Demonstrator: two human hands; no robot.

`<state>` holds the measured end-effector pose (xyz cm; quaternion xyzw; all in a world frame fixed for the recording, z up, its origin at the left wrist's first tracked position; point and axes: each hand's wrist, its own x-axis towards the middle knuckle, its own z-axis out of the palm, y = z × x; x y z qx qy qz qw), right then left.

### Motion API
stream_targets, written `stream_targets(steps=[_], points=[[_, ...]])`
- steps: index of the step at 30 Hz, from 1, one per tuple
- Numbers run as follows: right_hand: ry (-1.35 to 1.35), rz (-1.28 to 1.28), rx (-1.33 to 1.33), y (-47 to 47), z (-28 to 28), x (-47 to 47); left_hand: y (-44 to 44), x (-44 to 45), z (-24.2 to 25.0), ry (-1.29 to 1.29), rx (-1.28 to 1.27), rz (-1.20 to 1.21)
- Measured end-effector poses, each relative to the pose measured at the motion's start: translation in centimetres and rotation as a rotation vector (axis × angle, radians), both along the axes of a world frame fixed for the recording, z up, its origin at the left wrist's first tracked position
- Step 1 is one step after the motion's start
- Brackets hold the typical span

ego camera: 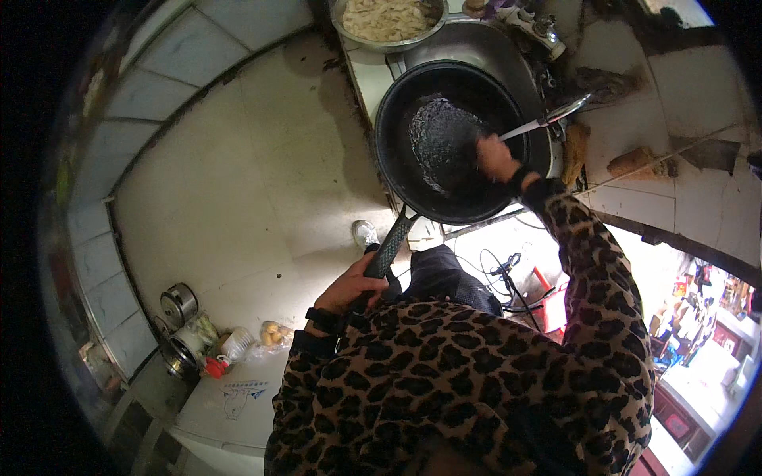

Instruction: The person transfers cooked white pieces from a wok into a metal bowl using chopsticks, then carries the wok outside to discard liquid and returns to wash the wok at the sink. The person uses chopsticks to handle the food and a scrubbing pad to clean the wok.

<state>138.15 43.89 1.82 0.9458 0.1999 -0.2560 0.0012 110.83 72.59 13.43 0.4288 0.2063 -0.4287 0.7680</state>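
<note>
A black wok (pixel 400 143) rests over a metal sink (pixel 476 38), its inside wet and shiny. My left hand (pixel 351 285) grips the wok's dark textured handle (pixel 390 247) close to my body. Inside the wok, near its right wall, is my right hand (pixel 497 159), blurred and with curled fingers. Whether it holds something dark cannot be made out. A faucet with a pale spout (pixel 533 125) reaches in from the right, its tip just above that hand.
Beyond the wok stands a metal bowl (pixel 390 46) of pale sliced food. Cables (pixel 506 268) and a red plastic object (pixel 555 306) lie right of my legs. At lower left, metal pots (pixel 178 303) and bagged food (pixel 275 334) are beside a white appliance or cabinet top (pixel 238 410).
</note>
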Motion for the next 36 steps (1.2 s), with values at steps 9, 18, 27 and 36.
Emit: stream_targets(steps=[9,18,27,36], points=[[0.039,0.292,0.712,11.0,0.0,-2.4,-0.2,0.1,0.6,-0.033,-0.007,0.013],[-0.091,-0.134,0.260,4.4,2.0,2.9,0.6,0.0,0.5,-0.028,-0.007,0.038],[0.056,0.411,-0.008,3.8,3.9,-0.6,0.6,0.0,-0.1,-0.089,-0.020,0.003],[-0.390,0.359,-0.002,0.4,4.6,6.7,0.6,-0.6,-0.2,-0.058,-0.040,0.053]])
